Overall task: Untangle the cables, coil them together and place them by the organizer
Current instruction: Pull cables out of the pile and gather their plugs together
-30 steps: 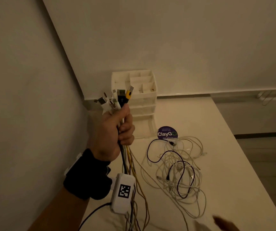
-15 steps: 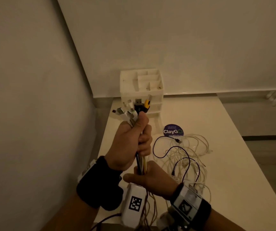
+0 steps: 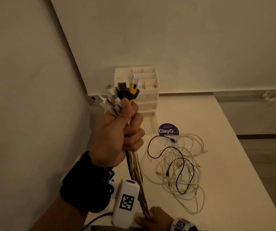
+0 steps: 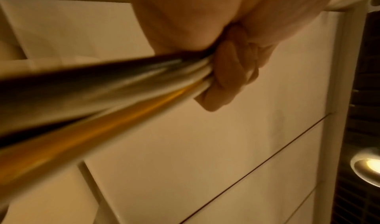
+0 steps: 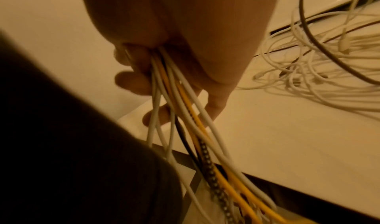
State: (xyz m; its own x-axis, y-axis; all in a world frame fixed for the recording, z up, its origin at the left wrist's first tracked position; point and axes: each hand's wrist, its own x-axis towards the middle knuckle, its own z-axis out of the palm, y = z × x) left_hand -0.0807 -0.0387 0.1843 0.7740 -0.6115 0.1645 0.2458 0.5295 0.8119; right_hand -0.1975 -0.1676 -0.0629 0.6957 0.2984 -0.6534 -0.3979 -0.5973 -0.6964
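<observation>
My left hand [image 3: 117,139] is raised above the table and grips a bundle of cables [image 3: 134,165] just below their plugs [image 3: 125,92], which stick up white, black and yellow. In the left wrist view the cable bundle [image 4: 123,84] runs tight out of the curled fingers [image 4: 230,74]. Lower down, at the table's near edge, my right hand [image 3: 152,217] closes round the same bundle [image 5: 176,97]. The cables' loose lengths [image 3: 179,170], white and black, lie in a tangle on the table to the right. The white organizer [image 3: 144,90] stands at the back by the wall.
A round purple ClayGo sticker [image 3: 168,130] lies between the organizer and the tangle. The white table [image 3: 225,147] runs along the left wall, with its right edge dropping to the floor. Several strands hang off the near edge [image 5: 216,178].
My right hand came up to the bundle under the left hand, then slid down along the cables to the table's near edge. The left hand stayed raised, holding the plugs.
</observation>
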